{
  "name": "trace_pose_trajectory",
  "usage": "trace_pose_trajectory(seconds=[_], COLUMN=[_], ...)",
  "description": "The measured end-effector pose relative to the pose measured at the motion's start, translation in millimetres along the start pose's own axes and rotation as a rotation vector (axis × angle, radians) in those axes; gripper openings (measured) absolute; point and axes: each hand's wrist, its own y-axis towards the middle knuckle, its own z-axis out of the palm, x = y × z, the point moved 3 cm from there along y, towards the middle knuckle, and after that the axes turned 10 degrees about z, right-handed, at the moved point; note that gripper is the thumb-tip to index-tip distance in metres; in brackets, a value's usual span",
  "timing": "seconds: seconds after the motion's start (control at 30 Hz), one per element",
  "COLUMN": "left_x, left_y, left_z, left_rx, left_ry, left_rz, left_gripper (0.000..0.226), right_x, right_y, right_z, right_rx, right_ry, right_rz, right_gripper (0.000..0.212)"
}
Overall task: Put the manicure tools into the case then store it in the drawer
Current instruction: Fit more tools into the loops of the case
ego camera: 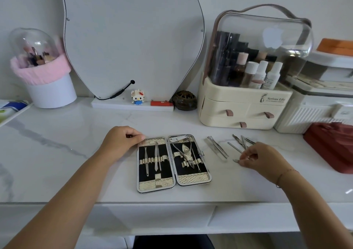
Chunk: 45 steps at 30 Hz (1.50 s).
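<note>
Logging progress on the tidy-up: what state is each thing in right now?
Black gold-trimmed manicure case: open flat, partly filled.
Loose steel manicure tools: lying outside the case.
Cream organiser's three drawers: shut.
Left hand: curled fingers touching the case's corner.
Right hand: pinching one small steel tool.

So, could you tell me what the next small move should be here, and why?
Probably lift the small metal tool that the right hand pinches and carry it left to a free loop in the open manicure case, which the left hand holds by its corner; other loose tools lie beside it.
</note>
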Motion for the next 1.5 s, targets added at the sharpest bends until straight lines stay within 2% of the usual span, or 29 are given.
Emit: trace_pose_trajectory(seconds=[0.1,0.57,0.7,0.77,0.87,1.0,1.17,1.5], left_x=[-0.4,-2.2,-4.1,-5.0,-6.3,-6.6,-7.6,-8.1], left_y=[0.0,-0.4,-0.9,-0.9,-0.5,-1.3,-0.2,0.6], left_z=[0.2,0.0,-0.3,-0.4,-1.1,-1.3,-1.0,-1.0], left_rx=[0.0,0.004,0.009,0.012,0.016,0.013,0.005,0.015], left_ry=[0.002,0.001,0.011,0.013,0.017,0.012,0.021,0.04], left_rz=[-0.002,-0.014,-0.018,-0.019,-0.032,-0.047,-0.025,0.0], left_gripper=[0.007,0.008,0.007,0.008,0.009,0.012,0.014,0.02], right_x=[1.0,-2.7,33.3,64.6,118.0,167.2,187.3,193.5], right_y=[-1.2,-2.7,3.4,10.4,21.4,36.0,47.8,51.7], right_z=[-1.9,4.9,5.1,8.6,23.8,49.9,70.6,71.9], right_rx=[0.006,0.006,-0.006,0.032,0.176,0.281,0.305,0.423], right_ry=[0.009,0.146,0.269,0.365,0.429,0.415,0.372,0.289], right_rz=[-0.015,-0.06,-0.184,-0.245,-0.328,-0.329,-0.239,-0.294], right_gripper=[0.02,0.011,0.007,0.006,0.007,0.01,0.008,0.015])
